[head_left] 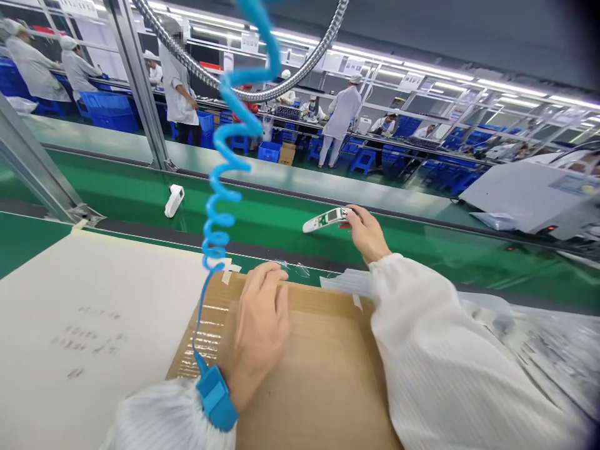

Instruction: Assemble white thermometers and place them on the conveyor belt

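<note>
Over the green conveyor belt, my right hand pinches one end of a white handheld device. A green circuit board and a small dark display show in its open housing. My left hand lies above the cardboard sheet, fingers stretched out and holding nothing. A blue wrist strap circles my left wrist, its coiled blue cord running upward. Farther left on the belt lies a second white handheld device, apart from both hands.
A white sheet with faint handwriting covers the left of the bench. Plastic bags lie at right. A metal post and flexible metal hose cross the view. Several people in white work beyond the belt.
</note>
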`<state>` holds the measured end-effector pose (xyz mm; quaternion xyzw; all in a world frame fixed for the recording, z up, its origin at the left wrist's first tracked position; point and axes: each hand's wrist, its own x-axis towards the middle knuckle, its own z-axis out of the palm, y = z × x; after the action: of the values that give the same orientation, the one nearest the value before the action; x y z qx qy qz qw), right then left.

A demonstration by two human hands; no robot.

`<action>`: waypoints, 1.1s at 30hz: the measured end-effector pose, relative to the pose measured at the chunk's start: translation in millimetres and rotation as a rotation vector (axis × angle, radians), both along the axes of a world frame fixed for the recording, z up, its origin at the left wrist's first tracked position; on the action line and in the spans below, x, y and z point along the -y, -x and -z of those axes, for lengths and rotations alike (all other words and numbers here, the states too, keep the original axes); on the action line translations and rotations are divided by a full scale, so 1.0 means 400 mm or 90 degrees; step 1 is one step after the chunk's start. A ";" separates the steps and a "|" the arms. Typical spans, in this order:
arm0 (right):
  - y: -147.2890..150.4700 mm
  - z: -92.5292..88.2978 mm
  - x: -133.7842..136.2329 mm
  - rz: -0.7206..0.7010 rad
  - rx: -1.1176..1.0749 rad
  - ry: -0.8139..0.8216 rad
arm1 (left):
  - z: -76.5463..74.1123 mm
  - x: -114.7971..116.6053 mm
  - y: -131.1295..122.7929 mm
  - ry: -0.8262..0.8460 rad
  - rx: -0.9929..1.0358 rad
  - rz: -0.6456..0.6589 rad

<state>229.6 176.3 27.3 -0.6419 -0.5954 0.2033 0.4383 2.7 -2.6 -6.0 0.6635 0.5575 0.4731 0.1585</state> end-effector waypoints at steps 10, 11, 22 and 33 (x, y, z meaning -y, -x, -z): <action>0.089 -0.037 0.409 -0.225 -0.205 0.077 | -0.030 0.020 -0.013 0.279 0.204 0.290; 0.089 -0.024 0.422 -0.214 -0.141 0.027 | -0.030 0.022 -0.014 0.284 0.184 0.291; 0.079 -0.003 0.414 -0.136 0.496 -0.343 | -0.037 0.019 -0.001 0.192 -0.043 0.162; 0.140 0.035 0.385 -0.206 0.526 -0.303 | -0.041 -0.019 0.030 0.271 0.004 0.021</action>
<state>173.6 22.5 13.2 -0.4504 -0.8410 -0.1438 0.2630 -9.4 5.0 10.3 0.6230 0.6332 0.3439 0.3045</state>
